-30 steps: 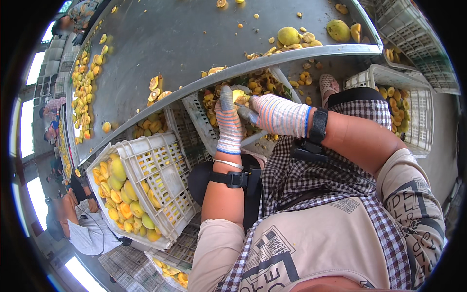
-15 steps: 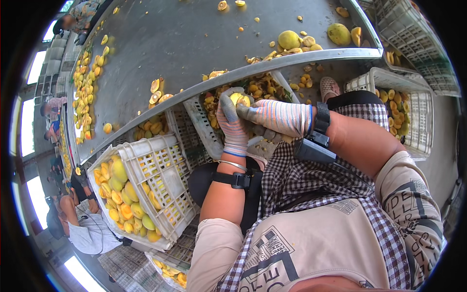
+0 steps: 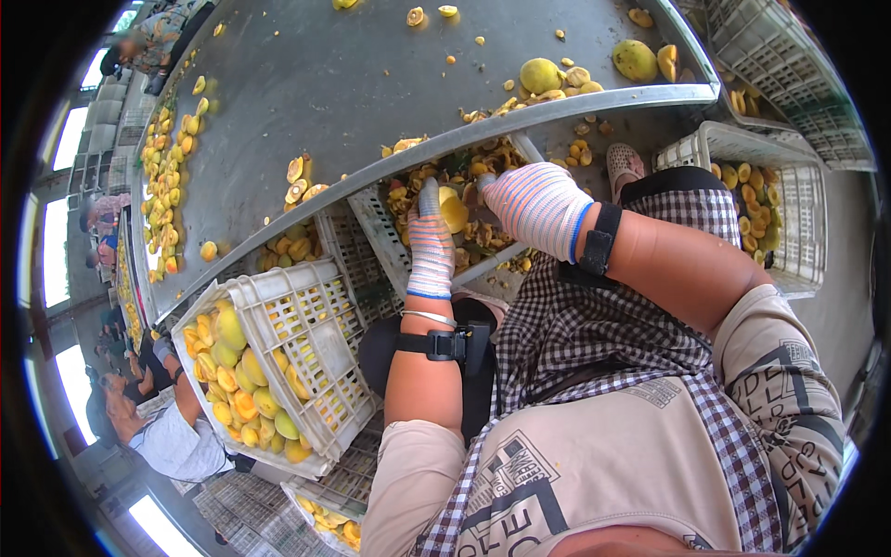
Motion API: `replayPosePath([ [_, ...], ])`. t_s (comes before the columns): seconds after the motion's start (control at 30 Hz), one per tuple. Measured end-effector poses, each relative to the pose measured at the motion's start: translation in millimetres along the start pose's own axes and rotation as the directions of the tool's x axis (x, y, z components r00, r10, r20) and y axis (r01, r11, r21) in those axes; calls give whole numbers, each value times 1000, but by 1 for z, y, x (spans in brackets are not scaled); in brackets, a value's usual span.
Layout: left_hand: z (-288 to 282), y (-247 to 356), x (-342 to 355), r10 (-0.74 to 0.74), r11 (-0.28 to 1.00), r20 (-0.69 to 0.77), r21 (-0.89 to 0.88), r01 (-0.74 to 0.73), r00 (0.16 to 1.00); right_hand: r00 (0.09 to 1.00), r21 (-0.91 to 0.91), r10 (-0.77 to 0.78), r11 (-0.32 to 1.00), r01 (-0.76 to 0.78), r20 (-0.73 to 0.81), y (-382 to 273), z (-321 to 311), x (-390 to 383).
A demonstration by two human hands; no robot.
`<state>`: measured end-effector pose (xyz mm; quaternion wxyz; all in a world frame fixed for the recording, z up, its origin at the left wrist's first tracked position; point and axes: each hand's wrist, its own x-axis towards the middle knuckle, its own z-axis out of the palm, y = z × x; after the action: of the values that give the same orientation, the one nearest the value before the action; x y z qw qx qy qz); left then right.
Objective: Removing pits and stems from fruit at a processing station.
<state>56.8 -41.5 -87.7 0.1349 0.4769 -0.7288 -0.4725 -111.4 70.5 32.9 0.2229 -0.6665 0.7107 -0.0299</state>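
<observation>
Single head-worn fisheye, steeply downward, close above the hands (image 3: 483, 223).

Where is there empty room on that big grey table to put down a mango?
The metal table is bare in its middle, between the row of yellow fruit along the left edge and the whole fruits near the right corner. Those two edges are crowded.

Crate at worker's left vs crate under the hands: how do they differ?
Left crate is tilted, holding large, mostly whole yellow-green fruit; the crate under the hands holds smaller cut pieces and peel. The left hand and right hand work over it only. Both are white slotted plastic.
</observation>
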Motion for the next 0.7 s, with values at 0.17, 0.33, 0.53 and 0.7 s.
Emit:
replayPosePath([
  [0.17, -2, 48, -13, -350, 633, -81, -755, 172, 933, 980, -35, 122, 992, -118, 158, 10, 5, 12],
  [0.33, -3, 70, -50, -341, 624, -152, -774, 103, 928, 976, 21, 104, 994, -110, 191, 18, 3, 19],
  [0.53, 18, 153, -62, -178, 515, -190, -854, -74, 965, 995, 72, 56, 995, -62, 81, 24, 18, 12],
  [0.7, 64, 265, -92, 346, 496, -115, -820, -286, 931, 999, -938, 5, 346, -33, -33, 9, 29, 23],
])
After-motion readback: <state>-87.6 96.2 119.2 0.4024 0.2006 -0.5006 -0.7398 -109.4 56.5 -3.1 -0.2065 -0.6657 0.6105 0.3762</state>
